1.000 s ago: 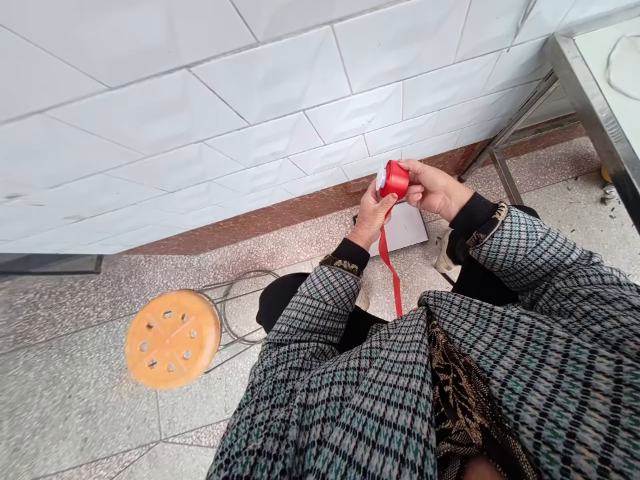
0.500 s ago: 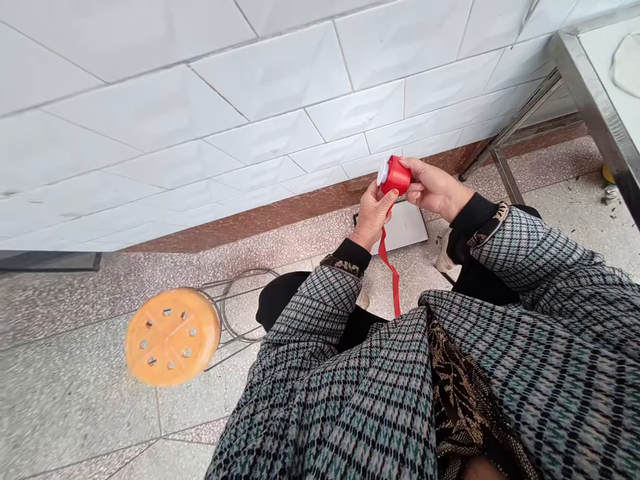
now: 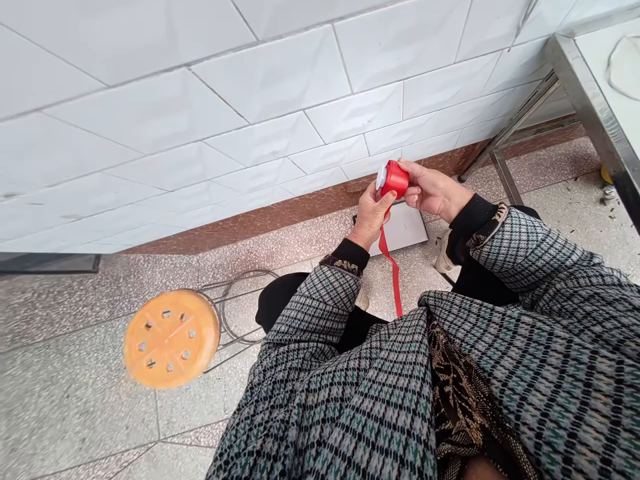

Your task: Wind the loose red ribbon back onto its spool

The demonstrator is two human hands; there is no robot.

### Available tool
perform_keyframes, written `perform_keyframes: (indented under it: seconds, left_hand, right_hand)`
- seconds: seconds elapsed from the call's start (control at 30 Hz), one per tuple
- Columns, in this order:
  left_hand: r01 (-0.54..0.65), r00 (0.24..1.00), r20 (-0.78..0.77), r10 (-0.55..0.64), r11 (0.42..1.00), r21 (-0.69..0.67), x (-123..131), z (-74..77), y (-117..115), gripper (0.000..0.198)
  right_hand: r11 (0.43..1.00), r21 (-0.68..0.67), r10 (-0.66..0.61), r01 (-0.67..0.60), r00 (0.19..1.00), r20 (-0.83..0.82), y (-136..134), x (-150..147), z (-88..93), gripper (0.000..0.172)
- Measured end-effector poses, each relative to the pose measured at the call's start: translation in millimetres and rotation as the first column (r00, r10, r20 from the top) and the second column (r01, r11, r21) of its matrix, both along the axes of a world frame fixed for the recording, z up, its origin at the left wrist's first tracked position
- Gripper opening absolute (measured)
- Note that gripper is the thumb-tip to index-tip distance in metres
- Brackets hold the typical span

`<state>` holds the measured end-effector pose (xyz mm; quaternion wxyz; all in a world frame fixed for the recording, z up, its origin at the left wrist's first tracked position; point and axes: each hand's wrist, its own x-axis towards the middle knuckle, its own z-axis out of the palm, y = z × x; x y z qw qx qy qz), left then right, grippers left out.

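Between my two hands is a roll of red ribbon (image 3: 397,179) on a white spool (image 3: 381,176), tilted with the spool's white end to the left. My left hand (image 3: 371,215) is closed on the roll from below left, its thumb pressed at the roll's lower edge. From the right, my right hand (image 3: 431,189) grips the roll with its fingers. A loose red ribbon tail (image 3: 392,270) hangs from beneath my left hand down toward my lap. Some fingertips are hidden behind the roll.
Below my hands a flat white panel with a dark edge (image 3: 403,227) lies on the floor. An orange round stool (image 3: 171,340) with metal legs is at left. A metal-framed table (image 3: 590,100) stands at right. White wall tiles (image 3: 280,73) rise ahead.
The ribbon roll has shifted and turned slightly in my hands. Both hands keep their grip, and the ribbon tail still hangs down.
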<state>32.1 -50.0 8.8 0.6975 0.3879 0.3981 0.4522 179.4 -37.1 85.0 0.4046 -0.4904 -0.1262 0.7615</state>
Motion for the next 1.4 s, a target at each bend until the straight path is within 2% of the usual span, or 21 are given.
perform_keyframes:
  seconds: [0.13,0.23,0.37,0.53,0.63,0.83,1.0,1.2,1.4]
  left_hand:
    - [0.001,1.0,-0.011,-0.002,1.0,-0.016,0,-0.8,-1,0.074]
    - [0.038,0.999,-0.001,-0.038,0.999,0.007,-1,-0.8,0,0.077]
    - [0.068,0.998,-0.003,-0.068,0.996,0.06,-4,-2.1,2,0.081]
    - [0.05,0.998,-0.038,-0.046,0.993,0.111,-5,-4.6,4,0.079]
    - [0.036,0.999,-0.035,-0.034,0.996,0.078,-4,-4.6,3,0.081]
    - [0.003,0.999,-0.04,-0.002,0.999,0.036,-1,-1.4,1,0.079]
    - [-0.03,0.998,-0.06,0.031,0.999,0.02,-1,0.0,1,0.079]
    - [-0.003,0.999,-0.052,0.006,0.998,0.056,0,1.8,-1,0.08]
    - [0.035,0.999,-0.02,-0.034,0.997,0.068,-2,2.2,-1,0.085]
  right_hand:
    - [0.998,0.056,-0.026,0.022,0.997,0.074,-6,-6,1.0,0.022]
    - [0.999,0.02,-0.039,0.038,0.999,0.026,-2,-2,3.1,0.018]
    - [0.997,-0.069,0.016,-0.019,0.999,-0.05,6,7,5.5,0.015]
    - [0.992,-0.089,0.083,-0.092,0.992,-0.095,9,12,1.8,0.015]
    - [0.994,-0.063,0.079,-0.085,0.993,-0.087,8,11,-3.5,0.022]
    - [0.994,0.079,0.076,-0.078,0.997,0.021,1,3,-7.2,0.037]
    - [0.993,0.111,0.033,-0.041,0.997,0.071,-6,-5,-2.2,0.029]
    - [0.999,0.029,0.022,-0.02,0.998,-0.051,0,2,6.1,0.016]
    - [1.0,-0.017,0.023,-0.025,0.994,-0.108,5,5,9.5,0.017]
